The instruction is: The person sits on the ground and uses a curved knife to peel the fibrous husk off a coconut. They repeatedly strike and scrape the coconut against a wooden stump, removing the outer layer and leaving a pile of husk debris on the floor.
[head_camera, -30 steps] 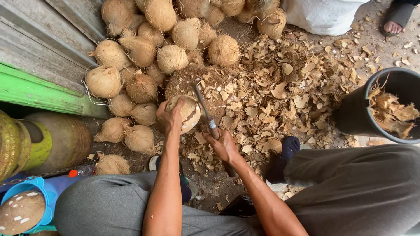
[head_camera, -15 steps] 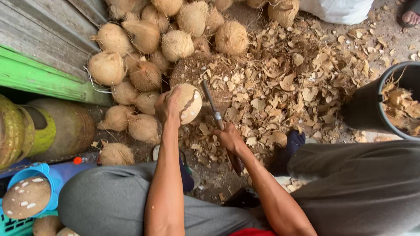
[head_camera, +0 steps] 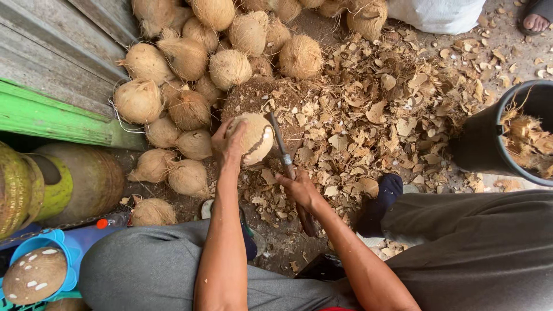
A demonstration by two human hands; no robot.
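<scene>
My left hand (head_camera: pixel 228 144) grips a partly peeled coconut (head_camera: pixel 253 138), pale where the husk is cut away, and holds it on a brown chopping block (head_camera: pixel 253 98). My right hand (head_camera: pixel 298 190) is closed around the handle of a long knife (head_camera: pixel 280 147). The blade points away from me and lies against the coconut's right side. Both forearms reach forward between my knees in grey trousers.
A heap of several husked coconuts (head_camera: pixel 190 69) lies ahead and to the left. Husk shavings (head_camera: pixel 380 109) cover the ground to the right. A black bucket of husk (head_camera: pixel 518 138) stands at right. A blue bowl with a peeled coconut (head_camera: pixel 34 273) sits at lower left, beside a green plank (head_camera: pixel 52 115). Another person's foot (head_camera: pixel 536 20) shows at top right.
The coconut has turned a little in my left hand and the knife blade has shifted against its right side. The view has drifted slightly downward.
</scene>
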